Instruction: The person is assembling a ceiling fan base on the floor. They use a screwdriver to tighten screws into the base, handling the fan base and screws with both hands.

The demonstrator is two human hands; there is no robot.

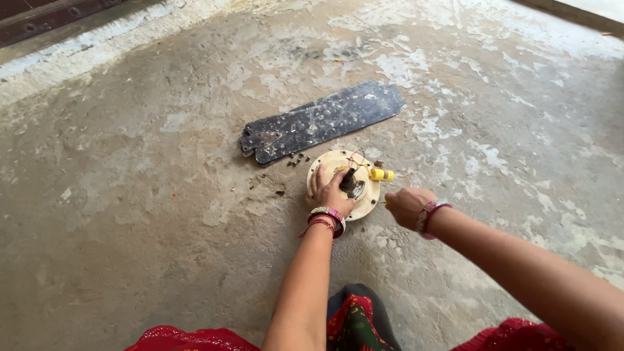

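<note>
A round cream fan motor housing (329, 160) lies flat on the concrete floor, with a dark shaft (348, 179) standing up from its middle and thin wires above it. My left hand (329, 191) rests on the housing's near left side, fingers spread and pressing on it. Just to the right of the housing, my right hand (406, 206) is closed in a fist; something thin may be in it, but I cannot make it out. A small yellow cylinder (381, 174) lies at the housing's right edge.
Dark, paint-flecked fan blades (322, 121) lie stacked behind the housing, with several small screws or bits (296, 159) scattered near their end. The floor (143, 195) is rough, patchy concrete. A dark door sill (39, 19) runs along the far left. Red patterned cloth (351, 325) covers my lap.
</note>
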